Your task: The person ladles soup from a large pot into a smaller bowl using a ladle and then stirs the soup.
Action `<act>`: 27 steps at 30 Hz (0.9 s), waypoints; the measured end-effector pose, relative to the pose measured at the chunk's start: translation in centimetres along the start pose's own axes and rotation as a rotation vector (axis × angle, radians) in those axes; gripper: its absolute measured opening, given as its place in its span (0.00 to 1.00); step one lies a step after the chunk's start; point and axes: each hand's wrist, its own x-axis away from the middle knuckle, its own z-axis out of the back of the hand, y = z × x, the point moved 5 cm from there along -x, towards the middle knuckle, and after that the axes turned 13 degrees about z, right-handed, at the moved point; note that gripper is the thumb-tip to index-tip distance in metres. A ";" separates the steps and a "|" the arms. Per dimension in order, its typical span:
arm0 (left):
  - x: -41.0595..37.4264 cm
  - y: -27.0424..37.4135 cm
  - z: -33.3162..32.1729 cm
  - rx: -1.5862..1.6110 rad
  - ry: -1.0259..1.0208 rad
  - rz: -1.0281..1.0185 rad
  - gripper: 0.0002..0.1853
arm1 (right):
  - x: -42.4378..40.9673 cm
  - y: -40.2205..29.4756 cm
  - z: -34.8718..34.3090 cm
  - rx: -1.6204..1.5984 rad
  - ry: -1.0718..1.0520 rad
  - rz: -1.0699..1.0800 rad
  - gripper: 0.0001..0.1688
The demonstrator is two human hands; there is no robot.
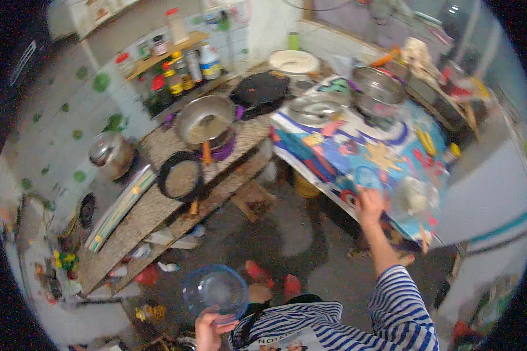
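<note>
My left hand (213,327), low in the picture, grips the rim of a clear bluish bowl (215,289) above the floor. On the right, my right hand (369,205) reaches over the near edge of a table with a colourful patterned cloth (333,158). Its fingers touch or nearly touch a small clear blue-rimmed container (369,177); blur hides whether they grip it. To the right of that hand lies a pale lump in clear plastic (413,196). Farther back on the cloth stand a steel pot (377,87) and a clear glass-like dish or lid (316,109).
On the stone counter stand a large steel pan (207,118), a small dark pan (180,176) and a black flat pan (261,87). Bottles (174,81) line the wall below a wooden shelf (167,55). A wooden stool (254,199) stands between counter and table.
</note>
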 end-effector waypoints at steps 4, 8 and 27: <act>-3.0 7.2 -4.4 -0.079 -0.042 -0.064 0.22 | 0.1 4.2 -6.3 0.096 -0.291 -0.109 0.27; -7.4 12.0 -4.5 -0.080 -0.226 -0.099 0.21 | -0.7 4.9 -9.6 0.166 -0.391 -0.129 0.23; -14.3 29.4 -22.8 -0.266 -0.153 -0.074 0.21 | -22.9 -14.9 -19.4 -2.116 -0.599 -0.943 0.35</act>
